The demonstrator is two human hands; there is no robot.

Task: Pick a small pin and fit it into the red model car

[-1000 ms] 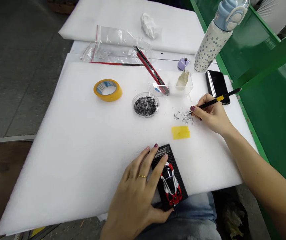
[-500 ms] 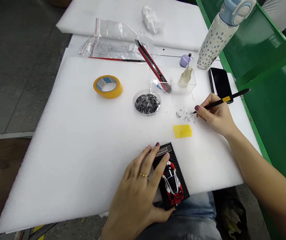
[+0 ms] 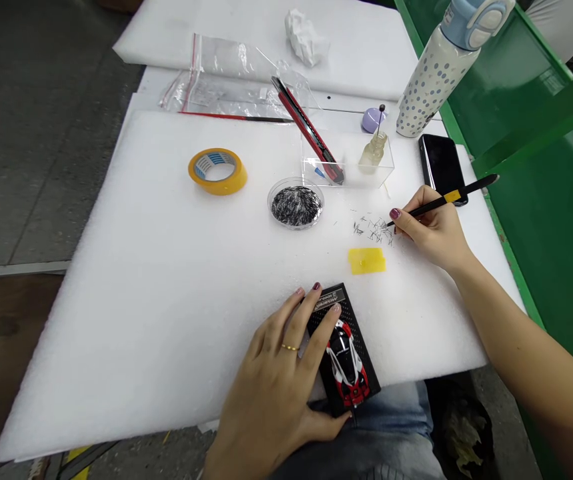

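My left hand (image 3: 271, 373) lies over a small model car (image 3: 347, 363), red, white and black, on a black base. Its fingers rest along the base's left side and upper end, and the thumb is against the lower end. My right hand (image 3: 433, 230) holds slim black tweezers (image 3: 471, 189) with a yellow band, gripped like a pen. Their tip touches down among scattered tiny dark slivers (image 3: 373, 229) on the white foam sheet (image 3: 166, 287). A round clear dish (image 3: 296, 205) full of such slivers stands to the left. A yellow tape piece (image 3: 367, 261) lies just below the loose ones.
Behind stand a clear box (image 3: 349, 175) with a red utility knife (image 3: 311, 133) leaning in it and a small glass bottle (image 3: 373, 152). A tape roll (image 3: 217, 171), plastic bag (image 3: 236, 80), crumpled tissue (image 3: 306, 37), phone (image 3: 443, 167) and tall drinking bottle (image 3: 439, 73) surround these.
Almost nothing differs. The view has shifted very slightly; both hands keep their places, and the tweezers' tip stays among the slivers.
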